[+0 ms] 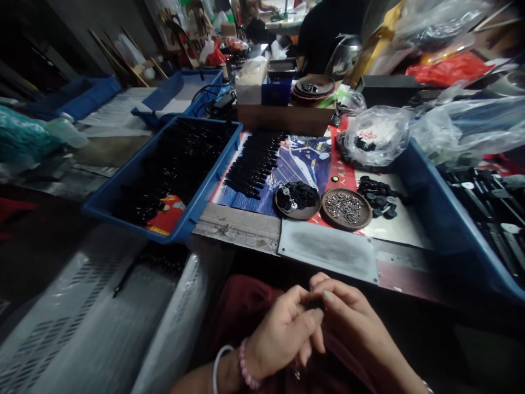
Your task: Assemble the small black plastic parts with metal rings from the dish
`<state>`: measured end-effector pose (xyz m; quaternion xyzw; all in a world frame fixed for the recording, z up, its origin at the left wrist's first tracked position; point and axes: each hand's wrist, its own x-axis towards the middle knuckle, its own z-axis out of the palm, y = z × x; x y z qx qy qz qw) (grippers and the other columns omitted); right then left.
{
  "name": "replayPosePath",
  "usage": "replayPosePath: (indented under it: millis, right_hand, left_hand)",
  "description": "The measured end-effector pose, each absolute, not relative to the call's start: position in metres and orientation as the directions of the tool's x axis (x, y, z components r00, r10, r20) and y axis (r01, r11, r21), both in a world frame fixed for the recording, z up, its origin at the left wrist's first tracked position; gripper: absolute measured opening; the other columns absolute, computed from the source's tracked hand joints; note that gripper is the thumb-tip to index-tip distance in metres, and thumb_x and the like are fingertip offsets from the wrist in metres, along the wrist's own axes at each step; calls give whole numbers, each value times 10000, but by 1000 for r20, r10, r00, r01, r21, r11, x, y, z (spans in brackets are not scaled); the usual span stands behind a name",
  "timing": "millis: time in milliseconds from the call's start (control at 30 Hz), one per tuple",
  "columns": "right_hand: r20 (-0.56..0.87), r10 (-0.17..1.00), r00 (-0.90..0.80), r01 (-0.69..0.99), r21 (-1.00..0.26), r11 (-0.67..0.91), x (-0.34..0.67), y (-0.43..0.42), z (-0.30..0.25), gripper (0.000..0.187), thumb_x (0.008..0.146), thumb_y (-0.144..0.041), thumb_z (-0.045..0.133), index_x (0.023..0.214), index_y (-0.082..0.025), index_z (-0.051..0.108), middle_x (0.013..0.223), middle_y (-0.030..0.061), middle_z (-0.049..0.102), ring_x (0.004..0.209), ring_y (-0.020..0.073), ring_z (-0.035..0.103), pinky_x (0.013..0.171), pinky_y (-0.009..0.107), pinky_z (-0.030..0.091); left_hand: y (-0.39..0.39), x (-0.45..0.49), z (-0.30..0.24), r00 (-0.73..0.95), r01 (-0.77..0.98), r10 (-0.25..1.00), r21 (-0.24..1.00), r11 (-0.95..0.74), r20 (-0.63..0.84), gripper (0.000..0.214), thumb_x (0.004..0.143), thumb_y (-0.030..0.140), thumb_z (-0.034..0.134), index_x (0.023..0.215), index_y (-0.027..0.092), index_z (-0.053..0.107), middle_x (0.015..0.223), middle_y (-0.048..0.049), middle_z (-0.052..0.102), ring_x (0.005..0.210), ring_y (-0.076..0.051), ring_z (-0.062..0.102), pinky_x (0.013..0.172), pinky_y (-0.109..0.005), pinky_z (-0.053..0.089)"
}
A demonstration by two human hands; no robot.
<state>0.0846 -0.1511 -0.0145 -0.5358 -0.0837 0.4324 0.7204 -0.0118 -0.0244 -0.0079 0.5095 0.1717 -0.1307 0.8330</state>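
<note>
My left hand [283, 331] and my right hand [348, 309] meet above my lap, just in front of the table edge. The fingers of both are bent and pinched together at the tips. Something small and dark seems to be between them, but the fingers cover it. Beyond them on the table lies a grey metal plate [328, 247]. Behind that plate stand a round dish of small metal pins [348, 209] and a dish of small black parts [298, 198] with a few pale pieces on top.
Left is a blue tray [237, 143] of black parts, beside a row of black slender pieces [259, 164]. Loose black parts [379, 197] lie right of the dishes, near a plastic bag [375, 137]. Another blue bin [459, 235] walls the right. A white crate [123, 306] stands low left.
</note>
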Motion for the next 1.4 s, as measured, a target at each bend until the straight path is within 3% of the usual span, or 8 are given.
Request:
replayPosePath:
  millis: [167,400,533,667,833,1000,1200,1400]
  right_hand:
    - [-259,743,617,-468,-880,83,80,-148,-24,244,880,-398,674,764,-188,716,903,34,473,685,146,533,548,257,460]
    - [-132,779,613,-338,-935,107,85,-144,-11,263,867,-445,691,793,-197,736,888,50,502,691,155,513,578,270,448]
    - [-84,835,545,-394,-904,166,86,-144,-10,257,874,-416,697,757,-189,722,854,29,468,695,139,465,572,252,395]
    - [-47,797,602,-301,-938,172,83,-147,-10,224,926,-384,637,824,-203,720,891,38,482,740,147,470,598,251,387]
    - [17,820,572,-350,-899,262,86,-151,-12,242,889,-415,676,793,-201,736,844,25,469,700,138,449,589,256,377]
    - [-45,792,609,-358,-906,224,87,-149,-13,202,904,-372,667,826,-203,744,897,40,497,727,142,463,602,255,379]
    - [-25,826,563,-315,-930,187,92,-153,-14,239,891,-407,676,804,-200,756,862,40,508,742,154,476,638,273,388]
    - [-101,783,614,-364,-916,168,92,-150,-12,208,884,-361,687,780,-193,754,863,33,502,709,140,473,606,261,387]
  left_hand:
    - [-30,-17,-16,899,394,-11,799,454,-437,290,967,462,502,1044,183,478,523,89,536,289,-34,353,283,-109,275]
    - [-42,-19,-31,980,70,73,672,737,-183,220,947,395,564,953,183,508,477,91,555,238,-22,293,250,-102,242]
    - [-44,-22,-29,971,174,9,729,662,-240,239,958,415,555,1021,189,509,459,115,485,249,-22,264,243,-94,219]
    - [-44,-23,-24,956,137,129,785,604,-265,256,963,428,554,903,188,489,500,85,521,318,-14,355,313,-85,254]
    - [-44,-16,-17,974,219,-92,771,598,-205,321,926,454,615,1068,201,478,509,116,481,294,-5,291,293,-83,254]
    - [-45,-18,-21,964,174,40,741,649,-261,281,941,467,577,969,213,459,513,110,503,276,-11,249,257,-97,196]
    - [-34,-22,-15,948,311,-103,809,499,-301,326,954,479,549,1100,197,474,606,81,531,349,-8,307,322,-85,260]
    - [-35,-18,-19,953,261,-58,713,650,-297,287,907,397,621,1050,174,512,592,61,591,304,-13,317,294,-107,272]
